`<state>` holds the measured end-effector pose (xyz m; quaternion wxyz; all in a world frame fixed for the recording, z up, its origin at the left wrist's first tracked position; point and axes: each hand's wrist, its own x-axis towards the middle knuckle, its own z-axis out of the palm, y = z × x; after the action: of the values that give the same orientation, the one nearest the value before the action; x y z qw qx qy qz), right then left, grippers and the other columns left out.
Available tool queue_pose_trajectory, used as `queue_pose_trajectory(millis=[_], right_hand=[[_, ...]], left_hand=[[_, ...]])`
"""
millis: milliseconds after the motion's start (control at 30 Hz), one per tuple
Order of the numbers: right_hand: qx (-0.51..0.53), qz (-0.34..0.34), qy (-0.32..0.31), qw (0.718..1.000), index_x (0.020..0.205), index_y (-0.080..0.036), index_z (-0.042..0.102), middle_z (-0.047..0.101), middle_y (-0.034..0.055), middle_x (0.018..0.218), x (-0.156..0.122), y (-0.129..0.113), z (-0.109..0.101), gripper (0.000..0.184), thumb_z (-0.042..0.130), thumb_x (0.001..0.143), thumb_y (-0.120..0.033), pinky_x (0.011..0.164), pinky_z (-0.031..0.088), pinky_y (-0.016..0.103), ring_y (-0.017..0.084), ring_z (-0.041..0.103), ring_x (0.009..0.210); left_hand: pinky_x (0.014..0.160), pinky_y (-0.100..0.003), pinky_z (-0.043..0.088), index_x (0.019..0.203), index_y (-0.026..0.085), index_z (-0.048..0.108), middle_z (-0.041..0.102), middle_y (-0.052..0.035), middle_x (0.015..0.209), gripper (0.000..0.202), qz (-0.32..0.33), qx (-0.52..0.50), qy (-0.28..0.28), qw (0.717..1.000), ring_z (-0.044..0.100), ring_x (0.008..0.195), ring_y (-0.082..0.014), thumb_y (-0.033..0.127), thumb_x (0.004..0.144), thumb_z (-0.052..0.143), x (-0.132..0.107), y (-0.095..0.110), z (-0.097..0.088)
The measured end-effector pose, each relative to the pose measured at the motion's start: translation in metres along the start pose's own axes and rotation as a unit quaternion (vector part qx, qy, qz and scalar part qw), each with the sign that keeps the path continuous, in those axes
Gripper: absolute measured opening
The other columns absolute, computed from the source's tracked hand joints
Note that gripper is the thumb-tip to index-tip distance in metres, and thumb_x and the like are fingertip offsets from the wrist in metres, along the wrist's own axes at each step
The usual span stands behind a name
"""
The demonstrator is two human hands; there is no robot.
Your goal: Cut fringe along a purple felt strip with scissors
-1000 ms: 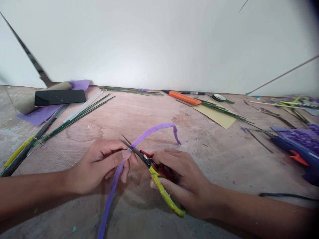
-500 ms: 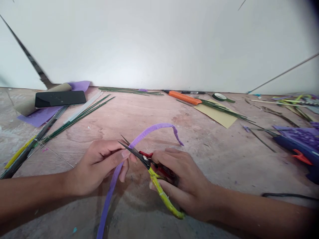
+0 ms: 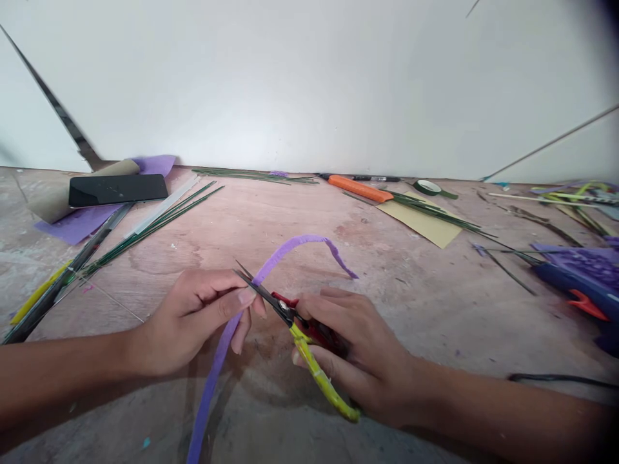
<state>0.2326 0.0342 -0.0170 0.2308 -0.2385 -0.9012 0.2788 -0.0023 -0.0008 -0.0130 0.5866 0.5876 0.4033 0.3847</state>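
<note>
My left hand (image 3: 207,316) pinches a narrow purple crepe-paper strip (image 3: 213,380) between thumb and fingers. One end of the strip arches up and away to the right, its tip drooping near the table; the other hangs toward the bottom edge. My right hand (image 3: 358,351) is closed around a pair of scissors (image 3: 285,309) with one yellow-wrapped handle and one red handle. Their dark blades, slightly parted, lie at the strip just beyond my left thumb. Whether they have cut into its edge is too small to tell.
A black phone (image 3: 118,190) rests on purple paper and a cardboard tube at left, near green wire stems (image 3: 159,225). An orange cutter (image 3: 360,188), tan card (image 3: 420,222) and green tape roll (image 3: 428,187) lie at the back. A dark blue glue gun (image 3: 565,290) is at right.
The scissor blades have closed somewhat at the strip. The strip's arched end has shifted a little; both hands stay nearly in place.
</note>
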Motion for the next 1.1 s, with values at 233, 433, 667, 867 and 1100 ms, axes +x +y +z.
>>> queue_pose_trajectory(millis=[233,433,667,867,1100], right_hand=[[-0.003,-0.021,-0.001,1.0,0.074,-0.02,0.042,0.047,-0.0036,0.065,0.0011,-0.0031,-0.002,0.023,0.053,0.092,-0.03,0.059,0.025,0.026,0.012,0.038,0.057],[-0.012,-0.012,0.009,1.0,0.074,-0.019,0.047,0.05,-0.0021,0.064,0.0006,-0.0044,-0.0024,0.026,0.049,0.095,-0.033,0.059,0.026,0.027,0.013,0.04,0.058],[-0.019,0.002,0.003,1.0,0.073,-0.02,0.038,0.043,-0.0044,0.063,0.0001,-0.0027,-0.0015,0.026,0.054,0.091,-0.032,0.057,0.023,0.026,0.012,0.037,0.057],[-0.037,0.003,-0.002,0.999,0.073,-0.02,0.037,0.042,-0.0047,0.063,0.0004,-0.0027,-0.001,0.026,0.055,0.088,-0.03,0.056,0.023,0.026,0.012,0.035,0.057],[-0.045,0.008,-0.004,0.999,0.071,-0.02,0.04,0.044,-0.0038,0.062,0.0012,-0.0045,-0.0011,0.024,0.055,0.088,-0.03,0.056,0.024,0.026,0.012,0.037,0.057]], left_hand=[[0.038,-0.011,0.031,0.087,0.015,0.068,0.061,0.0027,0.053,0.028,-0.006,-0.022,-0.02,1.0,0.044,0.041,-0.003,0.035,0.098,0.051,-0.0013,-0.0022,0.001],[0.038,-0.014,0.027,0.084,0.013,0.069,0.063,0.0003,0.056,0.03,-0.002,-0.01,-0.016,1.0,0.042,0.042,-0.0043,0.033,0.097,0.052,0.0004,0.0034,0.0007],[0.038,-0.016,0.026,0.086,0.014,0.067,0.062,0.0005,0.056,0.031,0.001,0.0,0.009,1.0,0.038,0.041,-0.0049,0.037,0.098,0.05,-0.0018,0.0028,0.0013],[0.039,-0.016,0.027,0.071,0.014,0.064,0.062,0.0002,0.057,0.038,0.008,0.006,-0.005,1.0,0.038,0.041,-0.0044,0.037,0.098,0.05,-0.0014,0.0011,0.0015],[0.039,-0.016,0.027,0.069,0.013,0.064,0.061,0.0002,0.057,0.04,0.01,0.011,-0.013,1.0,0.038,0.042,-0.0042,0.035,0.098,0.049,-0.0004,0.0021,0.0013]])
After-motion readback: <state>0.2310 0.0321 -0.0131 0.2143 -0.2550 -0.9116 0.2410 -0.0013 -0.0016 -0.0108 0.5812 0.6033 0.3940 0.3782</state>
